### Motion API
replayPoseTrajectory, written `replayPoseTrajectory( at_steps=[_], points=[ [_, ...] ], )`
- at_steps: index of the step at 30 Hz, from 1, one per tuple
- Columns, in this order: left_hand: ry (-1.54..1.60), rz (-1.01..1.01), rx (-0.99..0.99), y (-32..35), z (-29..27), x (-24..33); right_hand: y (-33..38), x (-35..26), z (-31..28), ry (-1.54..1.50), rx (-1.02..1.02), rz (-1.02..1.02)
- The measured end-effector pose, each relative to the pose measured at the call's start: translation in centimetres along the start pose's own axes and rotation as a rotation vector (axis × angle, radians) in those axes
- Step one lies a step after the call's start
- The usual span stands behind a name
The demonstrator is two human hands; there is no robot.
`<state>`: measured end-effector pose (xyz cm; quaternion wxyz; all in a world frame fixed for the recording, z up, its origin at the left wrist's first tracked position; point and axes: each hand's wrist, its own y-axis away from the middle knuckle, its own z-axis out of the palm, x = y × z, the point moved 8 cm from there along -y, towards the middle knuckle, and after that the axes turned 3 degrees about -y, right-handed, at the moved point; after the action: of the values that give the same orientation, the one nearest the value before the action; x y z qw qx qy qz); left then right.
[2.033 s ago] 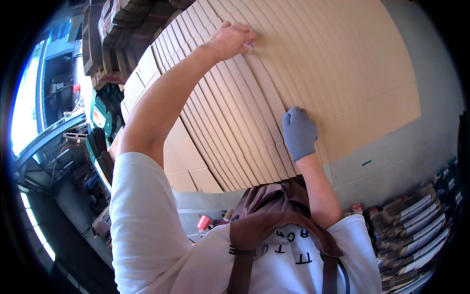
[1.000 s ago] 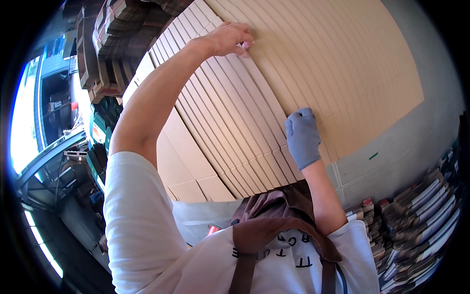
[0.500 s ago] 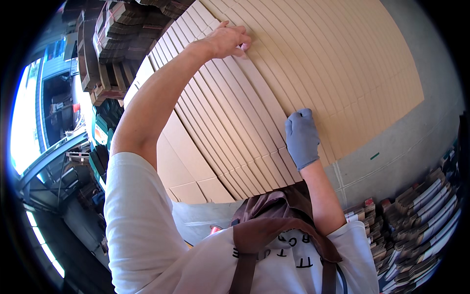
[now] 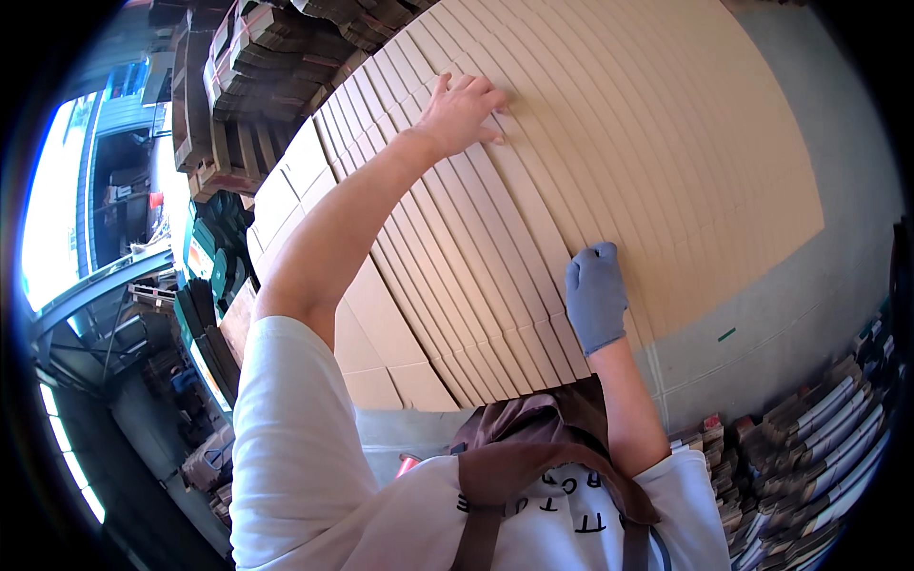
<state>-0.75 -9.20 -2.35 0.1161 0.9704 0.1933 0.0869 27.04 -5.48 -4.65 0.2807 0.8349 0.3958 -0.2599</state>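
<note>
Broad sheets of brown cardboard [image 4: 666, 181] overlap like a fan in front of me, their long edges running as slanted lines. My bare left hand [image 4: 464, 114] rests on the far part of these sheets, fingers spread and thumb apart, at the edge of one sheet. Nearer to me, my right hand [image 4: 597, 297], in a grey glove, is closed at the near part of a sheet edge. Its fingers curl down against the cardboard, and the fingertips are partly hidden.
Bundled cardboard on wooden pallets [image 4: 276, 67] stands at the far left. More stacked cardboard [image 4: 809, 447] lies at the lower right. Grey floor [image 4: 762, 333] shows beyond the sheets, with a small green strip [image 4: 726, 334] on it. Dark green pieces [image 4: 224, 252] stand at the left.
The whole view has shifted, so sheets and floor appear lower. My left fingers look more spread than before. Both hands stay at about the same places on the cardboard.
</note>
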Motion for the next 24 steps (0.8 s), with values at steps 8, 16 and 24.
replayPoseTrajectory(
  at_steps=[8, 16, 24],
  points=[
    [-0.005, -0.034, 0.103, 1.0, 0.3, -0.4, 0.0, 0.6, 0.3, -0.009, 0.002, 0.019],
    [-0.043, -0.046, 0.075, 0.9, 0.8, -0.8, 0.2, 0.4, 0.2, 0.019, 0.040, 0.010],
    [-0.116, 0.046, 0.149, 1.8, 0.6, -0.1, 3.1, -1.5, 0.2, 0.056, 0.071, -0.052]
  ],
)
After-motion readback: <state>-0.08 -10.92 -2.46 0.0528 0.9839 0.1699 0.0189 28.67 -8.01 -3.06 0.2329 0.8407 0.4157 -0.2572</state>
